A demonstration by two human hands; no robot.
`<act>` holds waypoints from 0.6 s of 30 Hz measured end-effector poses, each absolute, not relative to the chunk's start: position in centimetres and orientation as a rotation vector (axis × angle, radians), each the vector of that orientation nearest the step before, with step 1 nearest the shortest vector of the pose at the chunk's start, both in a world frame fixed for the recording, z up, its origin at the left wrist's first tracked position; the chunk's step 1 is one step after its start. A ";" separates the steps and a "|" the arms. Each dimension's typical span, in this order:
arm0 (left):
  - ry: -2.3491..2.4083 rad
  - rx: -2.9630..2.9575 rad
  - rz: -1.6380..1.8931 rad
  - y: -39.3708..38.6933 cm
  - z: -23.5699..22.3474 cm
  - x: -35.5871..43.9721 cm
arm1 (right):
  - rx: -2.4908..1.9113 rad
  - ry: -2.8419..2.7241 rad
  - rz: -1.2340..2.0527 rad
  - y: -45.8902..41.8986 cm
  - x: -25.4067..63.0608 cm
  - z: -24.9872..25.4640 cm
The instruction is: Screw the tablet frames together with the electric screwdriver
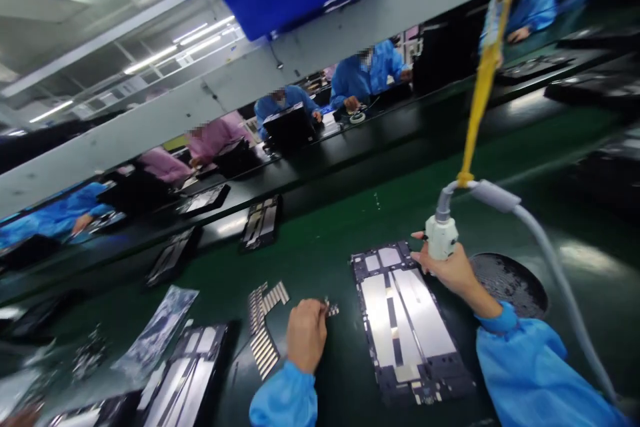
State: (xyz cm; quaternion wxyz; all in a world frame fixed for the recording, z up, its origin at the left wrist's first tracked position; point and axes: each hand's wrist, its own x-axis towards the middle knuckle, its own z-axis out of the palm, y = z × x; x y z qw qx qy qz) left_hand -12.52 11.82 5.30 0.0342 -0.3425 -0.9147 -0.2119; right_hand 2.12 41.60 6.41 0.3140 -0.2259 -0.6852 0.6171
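Both hands grip: right hand (pixel 450 273) a white screwdriver (pixel 442 237) pointing down, left hand (pixel 306 335) a small metal part (pixel 330 308).

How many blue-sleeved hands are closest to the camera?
2: the left hand pinches small silver metal pieces; the right hand holds a white plastic hose-fed tool.
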 end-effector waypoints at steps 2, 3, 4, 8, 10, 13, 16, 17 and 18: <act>-2.494 -1.225 -0.555 10.9 4.3 -12.3 | -0.607 -1.794 1.591 41.2 2.0 6.3; -2.348 -1.283 -0.548 10.5 3.8 -12.4 | -0.602 -1.788 1.567 41.1 2.0 6.2; -2.245 -1.313 -0.566 10.3 3.4 -12.4 | -0.595 -1.784 1.539 41.0 1.9 6.1; -2.157 -1.133 -0.882 11.6 3.5 -11.3 | -0.615 -1.776 1.386 40.7 1.4 6.0; -2.236 -0.959 -1.082 13.5 4.2 -9.5 | -0.629 -1.764 1.346 40.5 1.1 6.2; -2.393 -0.694 -1.276 16.7 5.3 -6.5 | -0.558 -1.718 1.452 40.4 1.0 6.7; -2.462 -0.559 -1.466 19.0 5.5 -4.7 | -0.464 -1.695 1.588 41.1 1.8 7.7; -2.458 -0.552 -1.531 19.5 5.4 -4.3 | -0.439 -1.690 1.613 41.6 2.3 8.1; -2.449 -0.551 -1.591 19.8 5.2 -4.0 | -0.426 -1.674 1.626 42.2 3.0 8.7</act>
